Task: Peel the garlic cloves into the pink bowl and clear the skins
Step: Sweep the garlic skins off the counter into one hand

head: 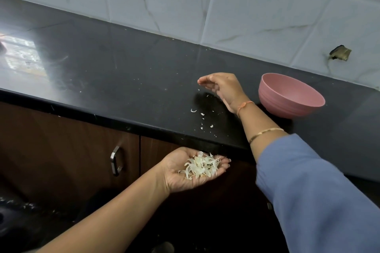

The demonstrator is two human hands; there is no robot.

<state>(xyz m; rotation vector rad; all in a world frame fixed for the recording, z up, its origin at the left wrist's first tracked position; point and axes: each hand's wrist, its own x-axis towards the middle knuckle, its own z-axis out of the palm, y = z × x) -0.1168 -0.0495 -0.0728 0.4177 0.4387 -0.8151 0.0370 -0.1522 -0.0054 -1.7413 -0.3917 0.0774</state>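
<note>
Garlic skins (pixel 200 165) lie in a loose heap on the upturned palm of the left hand (pixel 177 179), which is held just below and in front of the worktop's front edge. They are thin, papery, curled slivers, pale cream to white, some with fine thread-like ends. The grip of that hand is wide, with the fingers nearly straight and only slightly cupped under the heap.

A scatter of smaller white flakes (pixel 202 118) lies on the worktop (pixel 123 72) near its front edge, just beside the right hand (pixel 223 90). That hand rests on its outer edge on the worktop, fingers loosely curved and thumb close above them. Its grip is slack and half cupped, and I cannot tell whether it holds anything. An orange thread bracelet (pixel 244 106) circles the wrist, a thin gold bangle (pixel 265 132) sits further up the forearm, and a blue sleeve (pixel 318 191) covers the rest of the arm.

The pink bowl (pixel 287 96) stands just to the right of that wrist. It is matt, round and smooth inside, with faint ridges round its outer wall. Its bottom is hidden from this angle.

The worktop is dark polished stone with a glossy sheen and pale specks. Behind it rises a wall of white marble-veined tiles (pixel 246 6), one of which has a ragged hole (pixel 340 53). Below is a brown wood-grain cupboard door (pixel 61 150) with a curved metal handle (pixel 116 160).
</note>
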